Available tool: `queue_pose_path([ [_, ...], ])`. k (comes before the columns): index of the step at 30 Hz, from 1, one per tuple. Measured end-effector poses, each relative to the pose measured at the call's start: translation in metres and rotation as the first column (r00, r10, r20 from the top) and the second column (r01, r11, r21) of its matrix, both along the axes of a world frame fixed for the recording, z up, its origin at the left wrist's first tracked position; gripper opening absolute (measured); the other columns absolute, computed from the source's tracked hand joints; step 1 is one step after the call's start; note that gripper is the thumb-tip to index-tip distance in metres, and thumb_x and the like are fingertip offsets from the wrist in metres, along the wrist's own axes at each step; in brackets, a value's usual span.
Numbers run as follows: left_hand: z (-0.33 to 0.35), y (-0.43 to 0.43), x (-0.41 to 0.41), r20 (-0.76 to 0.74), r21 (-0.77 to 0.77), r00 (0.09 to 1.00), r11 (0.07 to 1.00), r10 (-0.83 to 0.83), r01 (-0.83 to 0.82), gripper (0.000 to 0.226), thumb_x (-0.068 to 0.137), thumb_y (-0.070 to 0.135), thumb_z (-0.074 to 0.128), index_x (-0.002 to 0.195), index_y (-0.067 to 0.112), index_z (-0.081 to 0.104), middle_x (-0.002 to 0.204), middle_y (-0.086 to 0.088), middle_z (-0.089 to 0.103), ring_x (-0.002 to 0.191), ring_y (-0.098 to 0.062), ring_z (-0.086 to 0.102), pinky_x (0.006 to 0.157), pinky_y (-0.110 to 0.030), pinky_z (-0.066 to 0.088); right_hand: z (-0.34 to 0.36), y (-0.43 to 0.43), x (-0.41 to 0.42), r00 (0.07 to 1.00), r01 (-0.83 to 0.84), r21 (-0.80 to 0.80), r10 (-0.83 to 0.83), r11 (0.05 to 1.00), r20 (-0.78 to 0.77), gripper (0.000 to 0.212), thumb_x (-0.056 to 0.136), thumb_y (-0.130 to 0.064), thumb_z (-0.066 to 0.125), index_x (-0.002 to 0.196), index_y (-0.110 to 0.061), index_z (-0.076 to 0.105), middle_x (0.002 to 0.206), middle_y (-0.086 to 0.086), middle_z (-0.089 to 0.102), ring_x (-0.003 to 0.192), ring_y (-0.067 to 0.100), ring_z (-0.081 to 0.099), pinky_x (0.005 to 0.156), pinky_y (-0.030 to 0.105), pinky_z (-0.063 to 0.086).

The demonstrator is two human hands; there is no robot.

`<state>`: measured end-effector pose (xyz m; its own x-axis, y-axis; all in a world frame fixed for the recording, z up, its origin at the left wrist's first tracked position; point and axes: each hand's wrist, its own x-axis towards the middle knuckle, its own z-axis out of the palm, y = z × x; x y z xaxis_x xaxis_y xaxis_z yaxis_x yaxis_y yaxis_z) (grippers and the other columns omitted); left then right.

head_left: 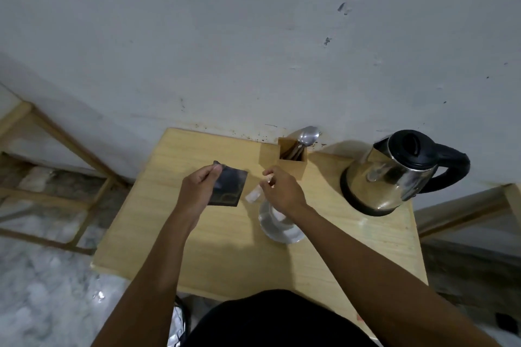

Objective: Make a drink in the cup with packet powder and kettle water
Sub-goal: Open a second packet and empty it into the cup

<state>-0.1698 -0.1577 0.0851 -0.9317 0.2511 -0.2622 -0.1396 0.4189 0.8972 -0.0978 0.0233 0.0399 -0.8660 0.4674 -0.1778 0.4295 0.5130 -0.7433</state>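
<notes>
My left hand [197,186] pinches a dark square packet [229,187] by its upper left corner and holds it above the wooden table [214,248]. My right hand [282,191] grips a small pale sachet [253,195], which is blurred, just above the white cup [277,229]. The cup stands on the table, and my right wrist hides part of its rim. A steel kettle [394,175] with a black lid and handle stands on its base at the table's back right.
A wooden holder [291,160] with a metal spoon [307,135] stands at the back edge against the grey wall. Wooden frames stand on the floor to the left [56,177] and to the right [462,211] of the table.
</notes>
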Motion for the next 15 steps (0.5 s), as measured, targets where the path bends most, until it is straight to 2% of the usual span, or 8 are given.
queue_pose_path([
  [4,-0.003,-0.009,-0.001,0.069,0.024,0.994,0.996,0.082,-0.084,0.028,0.093,0.038,0.055,0.112,0.024,0.069,0.103,0.004,0.069,0.094,-0.013,0.060,0.073,-0.025,0.046,-0.012,-0.015,-0.029,0.984,-0.126,0.183,0.099,0.975,0.149,0.015,0.094,-0.031,0.060,0.104,-0.023,0.067,0.101,-0.002,0.071,0.093,0.020,0.064,0.087,0.036,0.049],
  [7,-0.005,-0.014,-0.002,0.085,0.040,0.992,0.995,0.090,-0.093,0.022,0.092,0.036,0.056,0.107,0.028,0.070,0.103,0.006,0.069,0.096,-0.011,0.060,0.077,-0.023,0.046,-0.022,-0.021,-0.041,0.954,-0.208,0.190,0.156,0.960,0.256,0.018,0.095,-0.032,0.055,0.101,-0.023,0.070,0.104,-0.002,0.070,0.099,0.022,0.063,0.090,0.037,0.046],
  [10,-0.006,-0.018,-0.002,0.104,0.058,0.989,0.992,0.104,-0.111,0.026,0.090,0.036,0.059,0.109,0.024,0.072,0.104,0.009,0.070,0.099,-0.009,0.061,0.088,-0.026,0.047,-0.030,-0.022,-0.044,0.914,-0.323,0.256,0.231,0.911,0.332,0.028,0.095,-0.041,0.050,0.107,-0.026,0.070,0.111,0.000,0.069,0.108,0.023,0.059,0.096,0.039,0.039],
  [12,-0.006,-0.018,-0.002,0.101,0.060,0.988,0.991,0.114,-0.121,0.027,0.091,0.035,0.059,0.110,0.022,0.073,0.100,0.014,0.070,0.092,-0.001,0.059,0.086,-0.024,0.047,-0.029,-0.019,-0.043,0.907,-0.354,0.309,0.244,0.883,0.342,0.032,0.093,-0.046,0.051,0.115,-0.030,0.068,0.119,-0.001,0.067,0.115,0.022,0.054,0.098,0.039,0.035],
  [15,-0.008,-0.019,-0.001,0.102,0.066,0.988,0.990,0.115,-0.122,0.028,0.091,0.031,0.060,0.113,0.019,0.072,0.109,0.006,0.070,0.089,-0.001,0.057,0.084,-0.022,0.044,-0.022,-0.014,-0.038,0.936,-0.307,0.310,0.227,0.900,0.269,0.030,0.093,-0.045,0.054,0.117,-0.031,0.068,0.121,-0.002,0.065,0.117,0.021,0.052,0.098,0.039,0.034],
])
